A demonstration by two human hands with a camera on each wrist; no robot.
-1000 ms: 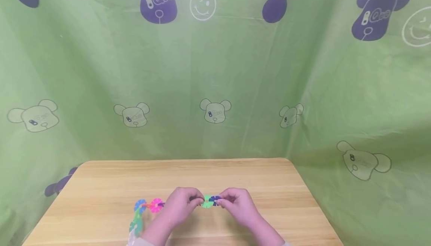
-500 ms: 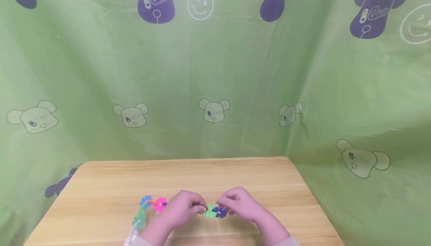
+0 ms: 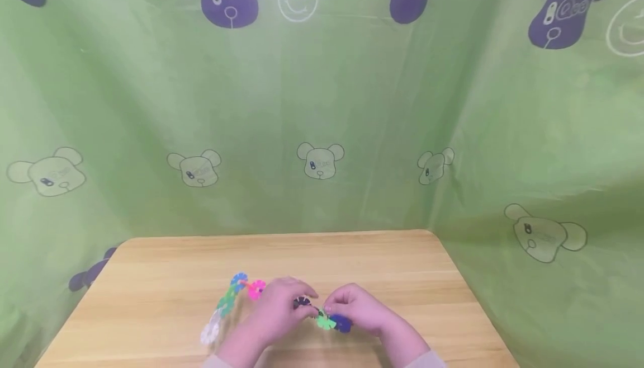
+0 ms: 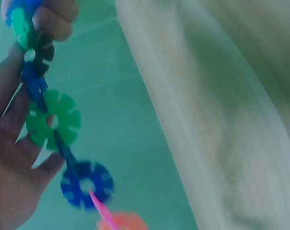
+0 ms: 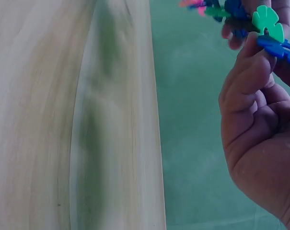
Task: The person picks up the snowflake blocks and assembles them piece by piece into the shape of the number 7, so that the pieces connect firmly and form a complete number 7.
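A chain of notched plastic discs [image 3: 228, 300] runs from a white disc at the left through green, blue and pink ones, and passes under my left hand [image 3: 306, 302]. Its right end, a dark disc, a green disc [image 3: 326, 321] and a blue disc [image 3: 343, 324], is pinched between both hands. My right hand [image 3: 330, 308] grips that end from the right. In the left wrist view the chain [image 4: 52, 125] lies across my left hand's fingers [image 4: 13, 143]. The right wrist view shows my right hand's fingers [image 5: 252, 76] curled beside the green disc [image 5: 267, 21] and the blue disc [image 5: 281, 48].
The wooden table [image 3: 151, 278] has rounded far corners. A green cloth [image 3: 322, 105] printed with bears hangs behind it and along both sides, close to the table's edges.
Both hands have come lower and a little to the right with the chain's end. The loose tail has been dragged rightward, and the white disc now shows.
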